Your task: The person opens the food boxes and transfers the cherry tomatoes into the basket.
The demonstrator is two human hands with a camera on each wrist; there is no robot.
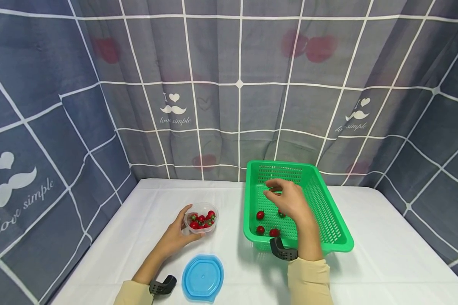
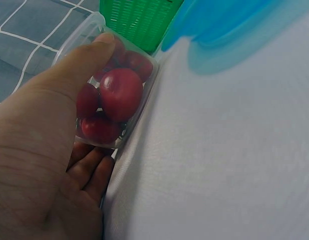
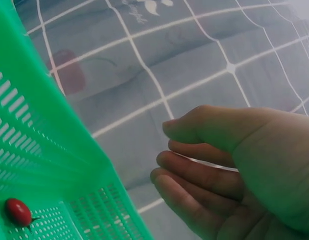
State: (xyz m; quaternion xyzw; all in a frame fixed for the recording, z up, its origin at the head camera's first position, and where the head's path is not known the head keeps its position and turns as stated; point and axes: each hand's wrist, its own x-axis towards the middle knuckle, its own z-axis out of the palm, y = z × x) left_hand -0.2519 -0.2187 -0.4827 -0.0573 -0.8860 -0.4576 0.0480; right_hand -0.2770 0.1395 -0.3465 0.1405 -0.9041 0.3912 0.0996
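Tomatoes [image 1: 274,232] lie in the tub [image 1: 201,207] gripped by the left hand [image 1: 178,234] and in the basket [image 1: 328,215] below the right hand [image 1: 289,201], loosely bent, seemingly empty. Likely light, slick, bruisable: pinch gently mid-body.

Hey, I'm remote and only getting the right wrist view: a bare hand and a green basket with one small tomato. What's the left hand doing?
Observer: The left hand grips a clear tub that has small tomatoes in it.
Operator: Anything lying near that?
Observer: A blue lid lies apart from it on the white tablecloth, nearer the wearer.
Operator: Only one tomato shows on my side. How many does the head view show there?
Observer: At least four tomatoes inside the green basket.
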